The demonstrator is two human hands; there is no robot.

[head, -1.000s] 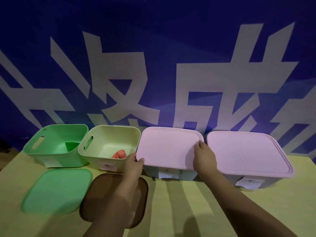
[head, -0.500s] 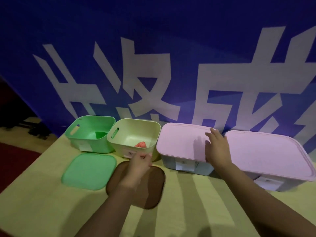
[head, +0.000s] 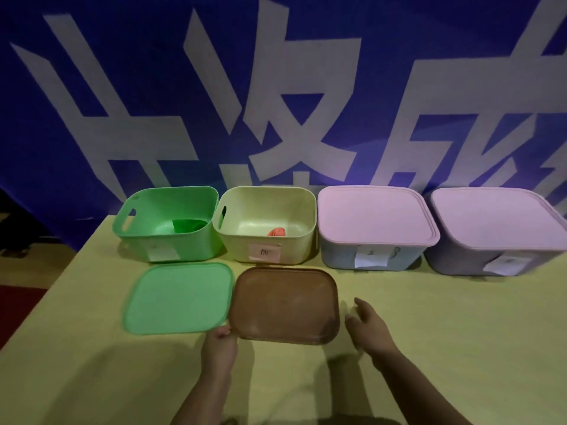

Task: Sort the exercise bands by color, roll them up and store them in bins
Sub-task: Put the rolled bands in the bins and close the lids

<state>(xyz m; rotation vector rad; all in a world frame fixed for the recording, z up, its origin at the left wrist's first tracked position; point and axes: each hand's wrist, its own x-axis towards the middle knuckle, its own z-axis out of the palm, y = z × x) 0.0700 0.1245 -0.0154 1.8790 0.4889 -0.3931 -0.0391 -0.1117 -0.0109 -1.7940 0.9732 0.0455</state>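
Observation:
Four bins stand in a row at the back of the table. The green bin (head: 167, 223) is uncovered and holds a green band (head: 188, 225). Beside it the cream bin (head: 265, 223) is uncovered with an orange-red band (head: 277, 232) inside. Two grey bins carry pink lids (head: 376, 214) (head: 497, 217). A green lid (head: 179, 297) and a brown lid (head: 285, 305) lie flat in front. My left hand (head: 219, 345) touches the brown lid's near-left corner, fingers curled at its edge. My right hand (head: 366, 326) hovers with relaxed fingers just right of that lid, holding nothing.
The yellow-green table (head: 429, 332) has its left edge near the green bin, with dark floor beyond. A blue banner with white characters (head: 276, 87) hangs right behind the bins. Paper labels are stuck on the bins' fronts.
Both hands have left the pink-lidded bin and come back toward me. My left hand now sits at the brown lid's corner and my right hand is beside that lid.

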